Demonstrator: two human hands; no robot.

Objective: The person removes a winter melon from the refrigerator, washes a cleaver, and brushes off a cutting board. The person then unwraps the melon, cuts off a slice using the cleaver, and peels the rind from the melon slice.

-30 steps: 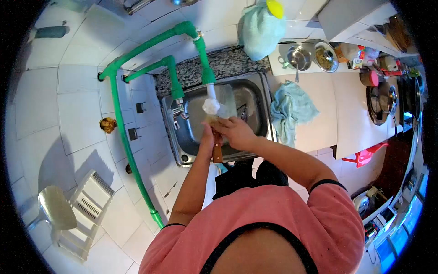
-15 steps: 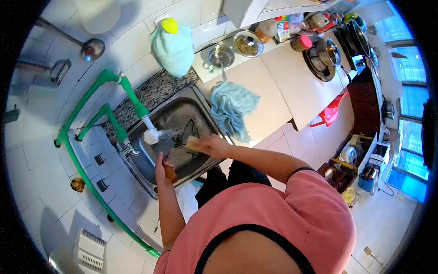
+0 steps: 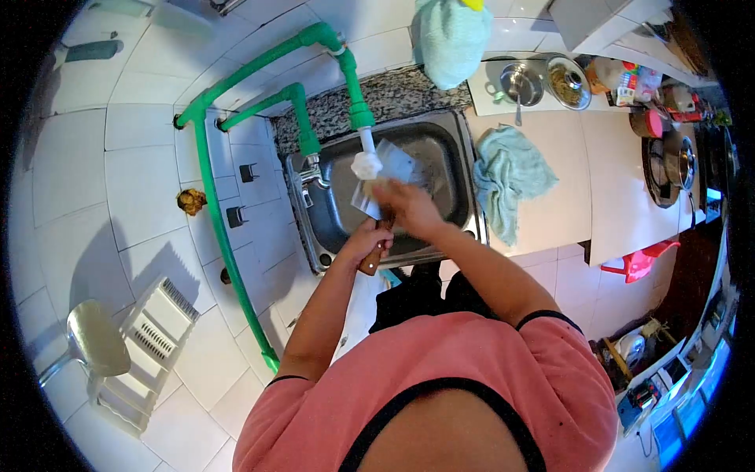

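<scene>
My left hand is wrapped round the brown riveted wooden handle of a cleaver, over the front part of the steel sink. Its broad, shiny blade points away from me, below the white tap nozzle. Across the blade lies my right hand, slightly blurred, with its fingers closed on a pale yellow sponge. The hand hides most of the sponge and part of the blade.
Green pipes run along the tiled wall beside the sink. On the right-hand counter lie a teal cloth, a small pot and a glass-lidded pot. A white rack and a wide spatula hang at left.
The view has shifted left, so the sink appears farther right. The cleaver's blade now shows under the nozzle, and my right hand has moved from beside it onto the blade with the sponge.
</scene>
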